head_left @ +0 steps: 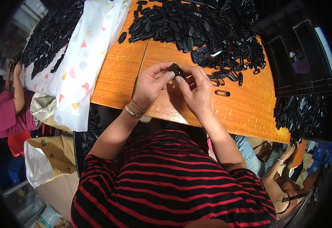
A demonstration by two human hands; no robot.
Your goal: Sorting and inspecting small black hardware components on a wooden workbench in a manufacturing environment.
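A small black plastic buckle part is pinched between the fingertips of both my hands, just above the wooden table. My left hand closes thumb and fingers on its left side. From the other side, my right hand grips it with the thumb and bent forefinger. The fingers cover much of the part, so its exact shape is unclear. Beyond my hands lies a big heap of black plastic buckle parts. To the right of my right hand, a loose black frame-shaped piece rests alone on the wood.
A white sheet with coloured shapes hangs over the table's left side, beside another black heap. At right stand a black crate and more black parts. Other people's arms show at left and lower right.
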